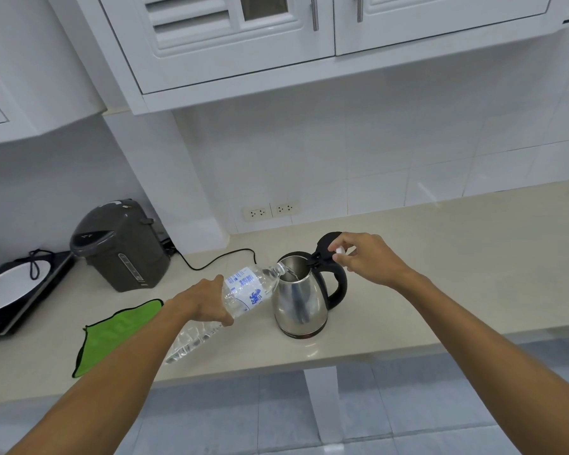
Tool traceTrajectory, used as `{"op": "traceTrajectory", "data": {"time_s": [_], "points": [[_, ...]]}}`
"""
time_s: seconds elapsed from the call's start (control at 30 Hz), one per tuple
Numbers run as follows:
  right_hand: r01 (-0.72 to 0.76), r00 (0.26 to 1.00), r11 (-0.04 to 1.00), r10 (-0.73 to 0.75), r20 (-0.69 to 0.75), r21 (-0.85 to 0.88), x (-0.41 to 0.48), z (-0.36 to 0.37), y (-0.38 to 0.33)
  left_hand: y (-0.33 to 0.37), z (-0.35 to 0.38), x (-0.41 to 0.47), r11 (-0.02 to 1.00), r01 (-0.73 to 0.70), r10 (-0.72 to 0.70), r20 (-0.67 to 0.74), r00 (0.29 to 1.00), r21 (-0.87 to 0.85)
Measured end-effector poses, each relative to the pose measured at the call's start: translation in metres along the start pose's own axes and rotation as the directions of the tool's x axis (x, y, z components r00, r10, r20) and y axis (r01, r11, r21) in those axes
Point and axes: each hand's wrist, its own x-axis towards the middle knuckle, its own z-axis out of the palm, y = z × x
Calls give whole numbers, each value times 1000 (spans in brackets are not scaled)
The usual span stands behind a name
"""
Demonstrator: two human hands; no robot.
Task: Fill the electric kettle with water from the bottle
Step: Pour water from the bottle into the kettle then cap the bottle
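In the head view, the left hand [207, 302] wraps around the clear bottle [237, 298], tipped so its long axis runs from the worktop's [440, 257] near edge up to the right, mouth over the open steel kettle [301, 300] standing near that edge. The right hand [367, 257] pinches a small white cap [339, 252] beside the raised lid [327, 243].

1. The kettle [301, 298] is polished steel with a black handle on its right side. It stands upright near the front edge of the counter, its black lid tipped up and open.
2. The bottle [243, 295] is clear plastic with a blue-printed label. It lies tilted, neck over the kettle's left rim, water running in.
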Motion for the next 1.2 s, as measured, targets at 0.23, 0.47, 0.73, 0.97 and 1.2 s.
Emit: {"op": "traceTrajectory", "data": {"time_s": [0.23, 0.47, 0.73, 0.97, 1.2], "points": [[-1, 1000, 1000, 1, 8, -17, 1, 0, 4, -1, 0, 0, 1000, -7, 7, -1, 1000, 1], [1, 1000, 1000, -1, 6, -13, 2, 3, 3, 0, 1, 2, 1000, -15, 15, 0, 1000, 1], [-2, 1000, 1000, 2, 16, -19, 5, 7, 3, -2, -2, 3, 1000, -16, 16, 5, 1000, 0], [-14, 1000, 1000, 14, 24, 2, 7, 15, 8, -7, 1, 3, 1000, -7, 7, 1, 1000, -30], [-20, 1000, 1000, 20, 24, 12, 11, 22, 4, -7, 10, 6, 994, -13, 11, -17, 1000, -110]]}}
